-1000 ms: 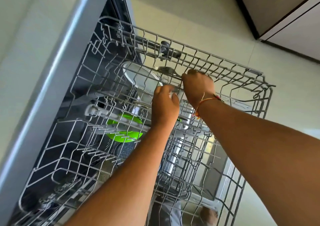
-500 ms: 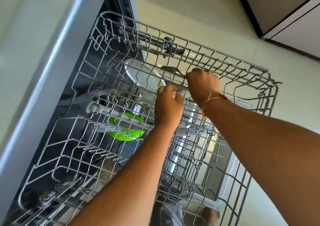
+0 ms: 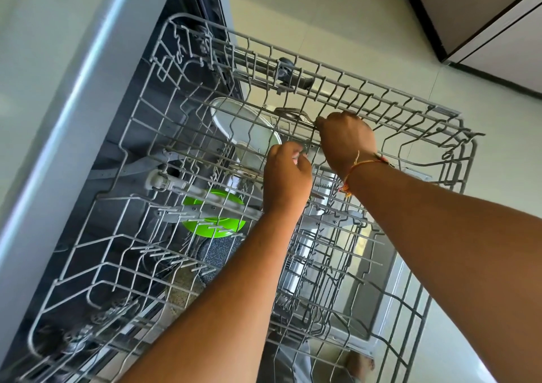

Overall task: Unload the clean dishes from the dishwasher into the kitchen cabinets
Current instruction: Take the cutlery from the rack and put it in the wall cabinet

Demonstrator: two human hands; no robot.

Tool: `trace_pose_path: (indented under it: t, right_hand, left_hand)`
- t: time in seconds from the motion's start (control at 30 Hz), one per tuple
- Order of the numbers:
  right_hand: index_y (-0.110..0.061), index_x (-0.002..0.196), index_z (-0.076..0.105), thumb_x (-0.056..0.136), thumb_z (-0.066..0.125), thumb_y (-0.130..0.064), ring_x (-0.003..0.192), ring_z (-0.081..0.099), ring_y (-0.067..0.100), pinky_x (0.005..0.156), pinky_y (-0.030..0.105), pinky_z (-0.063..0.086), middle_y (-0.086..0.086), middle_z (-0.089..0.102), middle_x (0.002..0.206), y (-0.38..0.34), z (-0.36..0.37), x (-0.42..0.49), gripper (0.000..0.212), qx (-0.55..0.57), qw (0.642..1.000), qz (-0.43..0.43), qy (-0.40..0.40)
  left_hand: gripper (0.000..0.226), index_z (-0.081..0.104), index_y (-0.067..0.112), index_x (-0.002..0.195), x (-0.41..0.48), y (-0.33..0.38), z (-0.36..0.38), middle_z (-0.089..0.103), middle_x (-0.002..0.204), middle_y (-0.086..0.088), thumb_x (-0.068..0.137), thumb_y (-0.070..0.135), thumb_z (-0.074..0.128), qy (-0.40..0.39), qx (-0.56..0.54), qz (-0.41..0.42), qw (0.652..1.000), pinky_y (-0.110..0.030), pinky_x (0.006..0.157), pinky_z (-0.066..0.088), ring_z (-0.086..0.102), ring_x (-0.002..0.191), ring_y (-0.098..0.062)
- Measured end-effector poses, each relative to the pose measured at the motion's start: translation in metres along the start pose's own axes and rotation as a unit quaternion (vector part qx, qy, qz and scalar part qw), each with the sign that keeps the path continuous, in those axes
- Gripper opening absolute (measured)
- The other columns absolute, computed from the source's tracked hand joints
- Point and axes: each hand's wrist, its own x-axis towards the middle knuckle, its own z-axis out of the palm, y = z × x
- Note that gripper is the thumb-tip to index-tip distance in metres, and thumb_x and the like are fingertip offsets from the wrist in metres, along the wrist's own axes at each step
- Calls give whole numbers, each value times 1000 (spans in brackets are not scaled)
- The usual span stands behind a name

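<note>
The grey wire upper rack (image 3: 416,110) of the dishwasher is pulled out below me. My right hand (image 3: 347,141) reaches in near the far rail and pinches the handles of the metal forks (image 3: 293,116), whose tines point left. Just beside it, my left hand (image 3: 286,177) has its fingers curled round a silvery piece of cutlery (image 3: 296,156), mostly hidden by the fingers. Under the rack wires I see a white plate (image 3: 243,127), a green plate (image 3: 214,226) and a dark speckled pan (image 3: 215,255) in the lower level.
The open dishwasher's grey front edge (image 3: 73,124) runs along the left. A pale tiled floor (image 3: 366,31) lies beyond the rack. White cabinet doors with a dark plinth (image 3: 498,31) stand at the top right. A bare foot (image 3: 359,365) shows at the bottom.
My view has shifted a little. Both hands stay at the same spot in the rack, the right hand still on the forks and the left still curled.
</note>
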Motion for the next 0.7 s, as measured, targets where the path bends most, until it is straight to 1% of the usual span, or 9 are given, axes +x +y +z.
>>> trace_pose_path:
  t: [0.1,0.17,0.23,0.3,0.4,0.47,0.57,0.63,0.7]
  right_hand:
    - [-11,101,68,92,57,-2,86,66,35,73,40,54,11,68,88,0,2,-3,16,51,997,44,29]
    - [-13,99,68,90,58,1,87,65,34,75,41,55,10,68,89,-2,5,-5,20,71,994,61,60]
    - [-14,100,70,88,59,5,92,63,35,77,43,57,9,67,93,-4,9,-6,25,84,991,73,73]
    - [-12,100,70,86,60,6,92,63,34,73,41,57,10,65,94,-5,11,-7,25,91,990,82,68]
    - [-12,95,67,86,63,4,81,64,30,61,33,50,7,63,90,-3,12,-9,19,86,990,73,78]
    - [-13,97,66,88,61,3,81,63,28,62,32,51,5,63,90,-1,10,-15,19,96,989,55,98]
    - [-13,105,68,92,58,2,83,63,27,67,37,58,4,65,90,-4,3,-29,22,131,984,21,119]
    - [-11,105,71,94,58,-2,77,63,25,65,38,58,5,68,87,-10,-6,-40,20,191,972,10,137]
    - [-11,101,74,96,59,-8,69,65,20,65,35,58,4,70,83,-17,-18,-53,16,271,952,21,142]
  left_hand:
    - [18,63,13,108,1,1,0,63,113,-3,95,13,52,7,-8,-13,1000,-21,73,43,59,99,-14]
    - [17,64,13,106,2,2,-1,65,109,-2,94,13,52,14,-19,-20,1000,-17,67,40,59,96,-13]
    - [15,64,13,104,3,2,-2,67,106,-1,95,13,52,15,-30,-24,999,-12,63,37,58,93,-11]
    - [15,64,13,104,3,2,-3,68,104,-1,95,12,52,10,-42,-26,999,-9,64,37,58,90,-9]
    - [15,64,12,105,3,2,-6,69,104,-2,96,12,52,6,-58,-30,998,-11,65,39,58,90,-9]
    - [17,64,10,108,2,3,-8,69,106,-3,96,11,52,9,-65,-37,997,-12,67,41,58,91,-9]
    - [21,66,8,111,-1,6,-10,70,107,-4,97,13,52,22,-84,-48,995,-15,71,44,61,93,-11]
    - [20,67,9,112,-5,13,-14,72,106,-3,97,17,55,33,-105,-59,992,-22,78,50,64,95,-13]
    - [21,67,11,113,-11,22,-18,72,107,-2,97,22,59,27,-152,-80,985,-26,86,53,65,97,-11]
